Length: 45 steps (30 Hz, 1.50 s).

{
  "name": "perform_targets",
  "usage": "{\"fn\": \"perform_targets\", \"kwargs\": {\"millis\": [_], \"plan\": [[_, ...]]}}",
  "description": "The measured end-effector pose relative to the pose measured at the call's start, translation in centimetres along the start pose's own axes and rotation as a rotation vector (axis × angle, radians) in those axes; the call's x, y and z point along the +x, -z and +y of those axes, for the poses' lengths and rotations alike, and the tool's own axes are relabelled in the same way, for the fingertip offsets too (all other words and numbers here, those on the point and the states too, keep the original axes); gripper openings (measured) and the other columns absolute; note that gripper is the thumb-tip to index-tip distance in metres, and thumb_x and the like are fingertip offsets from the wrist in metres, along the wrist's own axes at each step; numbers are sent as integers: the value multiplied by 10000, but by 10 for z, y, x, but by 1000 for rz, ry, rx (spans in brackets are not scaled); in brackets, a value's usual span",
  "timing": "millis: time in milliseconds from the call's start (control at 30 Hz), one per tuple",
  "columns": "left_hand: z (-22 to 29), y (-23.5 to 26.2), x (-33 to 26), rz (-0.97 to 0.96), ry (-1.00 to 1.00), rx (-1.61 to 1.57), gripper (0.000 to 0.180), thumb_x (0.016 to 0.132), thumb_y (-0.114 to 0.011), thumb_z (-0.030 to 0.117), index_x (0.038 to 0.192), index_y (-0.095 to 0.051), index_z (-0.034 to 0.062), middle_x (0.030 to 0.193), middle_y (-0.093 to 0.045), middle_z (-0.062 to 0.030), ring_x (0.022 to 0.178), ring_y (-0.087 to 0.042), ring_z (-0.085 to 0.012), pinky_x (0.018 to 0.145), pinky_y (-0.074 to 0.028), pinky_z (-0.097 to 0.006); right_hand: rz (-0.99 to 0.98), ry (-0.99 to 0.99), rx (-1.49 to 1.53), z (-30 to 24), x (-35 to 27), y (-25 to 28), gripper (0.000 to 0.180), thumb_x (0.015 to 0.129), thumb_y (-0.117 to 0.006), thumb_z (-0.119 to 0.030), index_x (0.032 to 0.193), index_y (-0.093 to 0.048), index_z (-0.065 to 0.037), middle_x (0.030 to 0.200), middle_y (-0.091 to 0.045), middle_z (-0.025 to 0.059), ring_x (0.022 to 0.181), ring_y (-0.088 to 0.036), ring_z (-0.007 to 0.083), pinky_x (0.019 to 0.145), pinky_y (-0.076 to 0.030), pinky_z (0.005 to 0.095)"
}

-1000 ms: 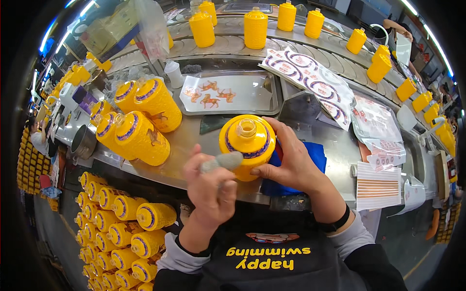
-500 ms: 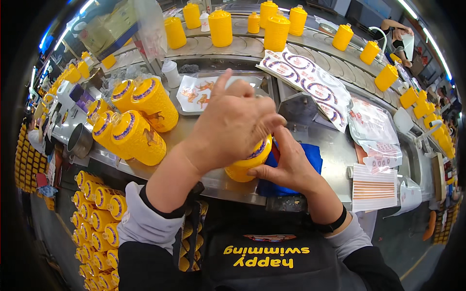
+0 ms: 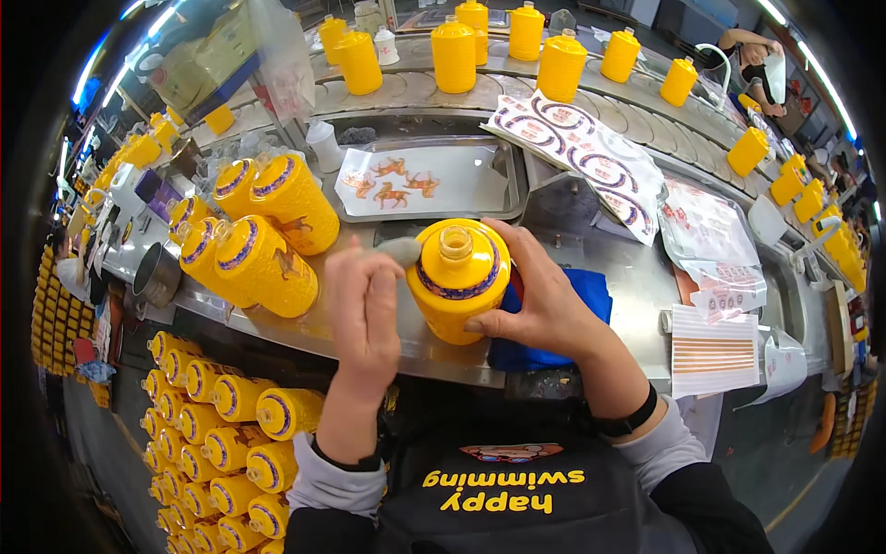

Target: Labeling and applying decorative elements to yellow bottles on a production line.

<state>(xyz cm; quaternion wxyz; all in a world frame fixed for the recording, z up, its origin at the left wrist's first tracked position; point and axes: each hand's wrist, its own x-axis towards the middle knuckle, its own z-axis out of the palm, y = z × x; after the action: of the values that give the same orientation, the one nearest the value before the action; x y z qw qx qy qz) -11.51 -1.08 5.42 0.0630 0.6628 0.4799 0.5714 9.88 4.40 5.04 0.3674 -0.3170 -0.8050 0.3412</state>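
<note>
My right hand (image 3: 549,300) grips a yellow textured glass bottle (image 3: 452,319) from its right side, thumb in front. The bottle stands upright over the steel bench, its mouth uncapped, with a dark patterned band around its shoulder. My left hand (image 3: 365,309) is at the bottle's left, one digit with a grey covered tip reaching to the shoulder band. Its other fingers are partly bent, and nothing shows in them. A blue cloth (image 3: 577,319) lies under my right hand. Farther back, a metal tray (image 3: 512,185) bears a sheet of horse-shaped decals (image 3: 392,180).
Several yellow bottles (image 3: 268,268) with bands and horse pictures stand at the left. Stacks of them (image 3: 235,397) sit below the bench. Beyond runs a conveyor (image 3: 406,92) carrying plain yellow bottles. Decal sheets (image 3: 591,152) and a striped sheet (image 3: 711,355) lie at the right. Another person (image 3: 757,55) is at far right.
My left hand has drawn back from over the bottle to its left side, uncovering the bottle's mouth and band. My right hand keeps its hold. Bottles on the conveyor have shifted.
</note>
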Motion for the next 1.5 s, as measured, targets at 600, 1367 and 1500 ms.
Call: {"fn": "perform_targets", "kwargs": {"millis": [600,1367,1500], "plan": [[44,-30,61,-352,-512,384,201,897,-624,308,857,-653,112,785,-606,-66,958,-547,-271,1110,-262,-562,-18,55,-33,11,-3,-2,817,686,-854,-332,1329,-452,-30,1230,-525,180,1163,-514,370,998,-420,402],[-13,-40,-21,-192,177,-536,789,935,-629,470,1456,-288,-14,1419,-427,-173,1287,-454,-243,1079,-355,-377,53,-74,-114,-15,-23,8,937,740,-832,-282,1477,-318,-18,1195,-567,203,1079,-538,360,965,-436,402],[16,-41,13,-368,412,-887,635,1013,-469,498,1390,-416,-11,1250,-575,-96,1141,-547,-156,994,-420,-301,116,-74,-81,-36,-36,39,890,804,-769,-350,1482,-308,-3,1129,-581,196,1019,-552,349,933,-444,399]]}}
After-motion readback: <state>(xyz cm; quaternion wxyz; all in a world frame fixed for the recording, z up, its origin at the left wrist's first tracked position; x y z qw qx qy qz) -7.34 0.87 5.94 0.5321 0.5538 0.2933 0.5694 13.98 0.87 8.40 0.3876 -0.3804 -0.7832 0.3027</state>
